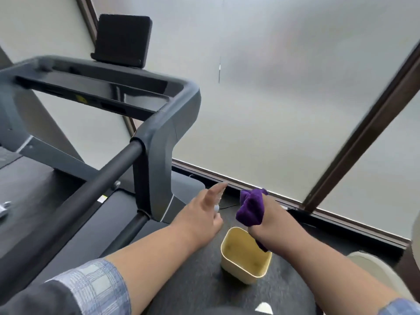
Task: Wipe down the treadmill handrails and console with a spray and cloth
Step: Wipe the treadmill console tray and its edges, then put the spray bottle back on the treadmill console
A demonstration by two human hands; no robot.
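The grey treadmill console [106,92] fills the upper left, with a black screen [122,39] standing above it. A black handrail [91,185] runs from the console's right corner down toward the lower left. To the right of the treadmill, my left hand [200,217] grips a small clear spray bottle [218,192]; it is blurred and mostly hidden by my fingers. My right hand [270,221] holds a bunched purple cloth [251,209] just above a yellow container. Both hands are low and clear of the rail.
A square yellow container [241,262] sits on the dark floor below my hands. Frosted glass panels [284,98] with dark brown frames [363,137] stand close ahead and to the right. The treadmill's grey upright [156,169] is just left of my left hand.
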